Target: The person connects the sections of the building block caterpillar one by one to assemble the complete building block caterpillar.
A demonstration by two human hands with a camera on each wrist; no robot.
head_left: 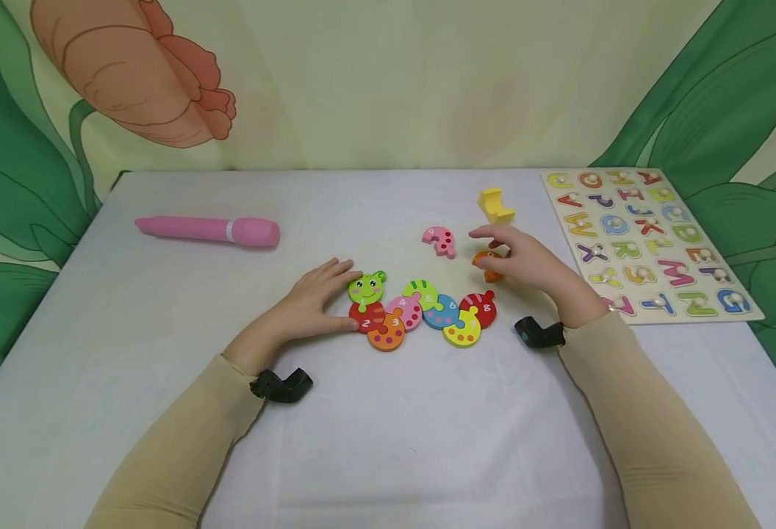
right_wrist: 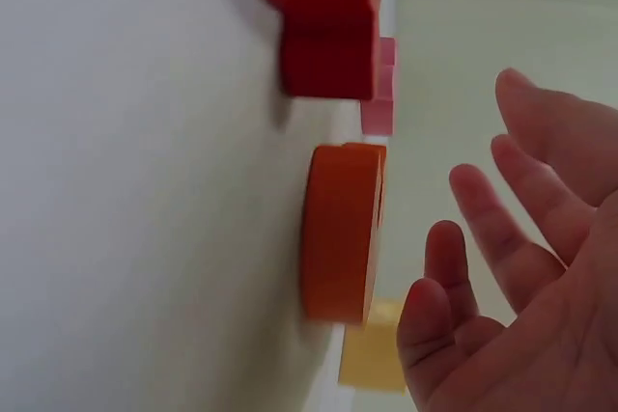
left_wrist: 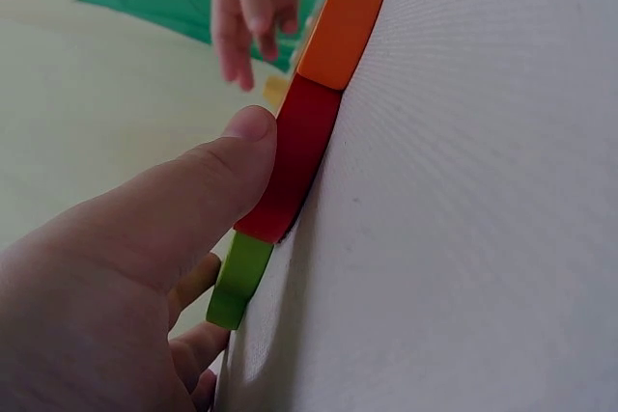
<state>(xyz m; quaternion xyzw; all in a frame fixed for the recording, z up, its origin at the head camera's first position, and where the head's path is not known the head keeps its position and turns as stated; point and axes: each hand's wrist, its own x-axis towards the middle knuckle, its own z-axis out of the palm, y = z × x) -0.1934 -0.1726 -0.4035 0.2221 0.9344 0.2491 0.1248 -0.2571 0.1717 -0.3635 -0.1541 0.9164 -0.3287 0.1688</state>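
Observation:
A caterpillar number puzzle lies on the table as a wavy joined row: green smiling head, red 2, orange 3, pink 4, then green, blue, yellow and red 8. My left hand rests at its left end, thumb against the red 2's edge, fingertips by the head. Over a loose orange piece hovers my right hand, fingers spread and holding nothing; it partly covers that piece in the head view. A pink 9 piece lies just left of it.
Behind the right hand stands a yellow piece. A wooden alphabet peg board covers the right side of the table. At the far left lies a pink pen-shaped thing. A printed curtain hangs behind the table.

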